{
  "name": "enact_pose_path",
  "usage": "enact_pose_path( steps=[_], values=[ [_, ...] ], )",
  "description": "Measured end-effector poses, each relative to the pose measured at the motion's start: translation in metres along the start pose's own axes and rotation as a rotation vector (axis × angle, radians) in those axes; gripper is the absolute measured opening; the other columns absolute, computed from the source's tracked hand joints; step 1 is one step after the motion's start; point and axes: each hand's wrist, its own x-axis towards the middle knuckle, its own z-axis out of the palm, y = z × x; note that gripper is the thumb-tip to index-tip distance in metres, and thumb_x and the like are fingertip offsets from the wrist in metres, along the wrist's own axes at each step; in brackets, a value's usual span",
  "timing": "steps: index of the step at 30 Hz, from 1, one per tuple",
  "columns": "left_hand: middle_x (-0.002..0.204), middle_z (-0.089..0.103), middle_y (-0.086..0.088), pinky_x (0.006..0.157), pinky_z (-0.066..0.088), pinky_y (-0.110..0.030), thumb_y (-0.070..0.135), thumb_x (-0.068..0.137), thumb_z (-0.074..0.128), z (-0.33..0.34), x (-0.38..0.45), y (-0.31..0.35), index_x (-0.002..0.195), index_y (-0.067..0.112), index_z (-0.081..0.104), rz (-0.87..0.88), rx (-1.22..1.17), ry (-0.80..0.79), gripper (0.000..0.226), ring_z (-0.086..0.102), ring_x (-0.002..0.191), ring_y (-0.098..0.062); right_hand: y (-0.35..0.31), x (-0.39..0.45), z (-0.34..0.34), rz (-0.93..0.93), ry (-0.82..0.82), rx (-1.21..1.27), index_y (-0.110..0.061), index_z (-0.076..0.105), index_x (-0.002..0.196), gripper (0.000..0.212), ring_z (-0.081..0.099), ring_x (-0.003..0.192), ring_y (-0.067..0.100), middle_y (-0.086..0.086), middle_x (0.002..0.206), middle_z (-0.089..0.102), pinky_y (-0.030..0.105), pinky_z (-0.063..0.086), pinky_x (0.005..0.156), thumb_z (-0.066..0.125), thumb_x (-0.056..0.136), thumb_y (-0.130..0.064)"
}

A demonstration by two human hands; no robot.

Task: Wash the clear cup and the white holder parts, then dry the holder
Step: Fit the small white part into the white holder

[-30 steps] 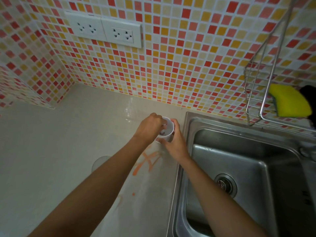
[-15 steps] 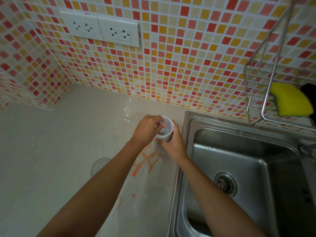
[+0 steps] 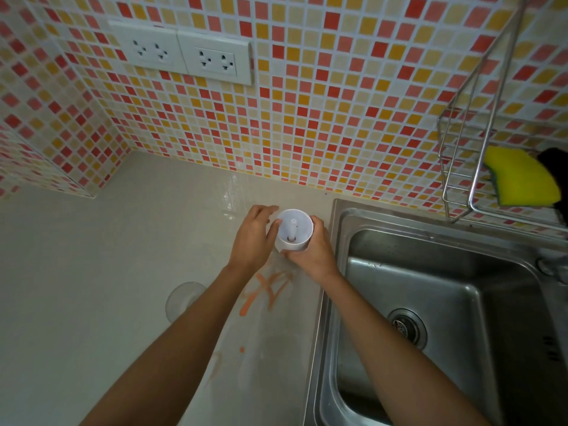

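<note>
A white cup-shaped holder [image 3: 302, 224] with a white post standing in its middle sits on the counter beside the sink's left rim. My right hand [image 3: 313, 252] grips its near and right side, fingers curled round the wall. My left hand [image 3: 252, 238] lies against the holder's left side with its thumb on the rim and its fingers stretched out loosely. A clear cup [image 3: 184, 298] stands on the counter to the left of my left forearm, partly hidden by it.
The steel sink [image 3: 445, 302] with its drain [image 3: 407, 329] takes up the right. A wire rack [image 3: 461, 167] on the tiled wall holds a yellow sponge [image 3: 522, 176]. Two wall sockets [image 3: 184, 53] sit above the counter. Orange marks [image 3: 270, 287] stain the counter.
My left hand's fingers have come out of the holder's mouth and spread to its left side, uncovering the white post inside. The right hand still holds the holder.
</note>
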Motion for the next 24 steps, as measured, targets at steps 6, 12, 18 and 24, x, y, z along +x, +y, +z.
enact_pose_path(
  steps=[6,12,18,24],
  values=[
    [0.109,0.073,-0.005,0.07,0.038,-0.006,0.02,0.097,0.055,0.004,0.004,-0.002,0.114,0.012,0.071,-0.15,-0.124,-0.04,0.025,0.059,0.083,-0.009,0.004,0.0,0.002,-0.001,-0.012,-0.007,-0.027,0.036,0.136,0.087,0.049,0.117,0.01,-0.003,0.135,0.051,0.031,0.046,0.101,0.087,0.066,-0.038],
    [0.111,0.072,-0.004,0.069,0.039,-0.001,0.02,0.097,0.054,0.004,0.005,-0.002,0.114,0.012,0.071,-0.171,-0.16,-0.049,0.025,0.061,0.085,-0.009,0.003,-0.005,0.005,0.015,0.003,0.023,-0.036,0.031,0.131,0.083,0.048,0.114,0.007,-0.008,0.132,0.049,0.024,0.042,0.099,0.086,0.069,-0.034],
    [0.114,0.067,-0.007,0.084,0.047,-0.021,0.017,0.096,0.056,-0.021,-0.001,0.007,0.114,0.009,0.069,-0.149,-0.139,0.021,0.023,0.063,0.096,-0.016,-0.016,-0.016,-0.01,0.079,-0.018,0.027,-0.028,0.029,0.131,0.095,0.047,0.111,0.01,-0.009,0.124,0.043,0.024,0.046,0.086,0.091,0.059,-0.032],
    [0.101,0.061,-0.003,0.076,0.047,-0.02,0.022,0.092,0.064,-0.064,-0.03,0.001,0.095,0.014,0.073,-0.135,-0.105,0.171,0.013,0.061,0.088,-0.013,-0.032,-0.044,-0.022,0.163,-0.032,0.224,-0.03,0.039,0.128,0.079,0.056,0.098,0.009,-0.002,0.123,0.052,0.023,0.052,0.069,0.087,0.065,-0.022]
  ],
)
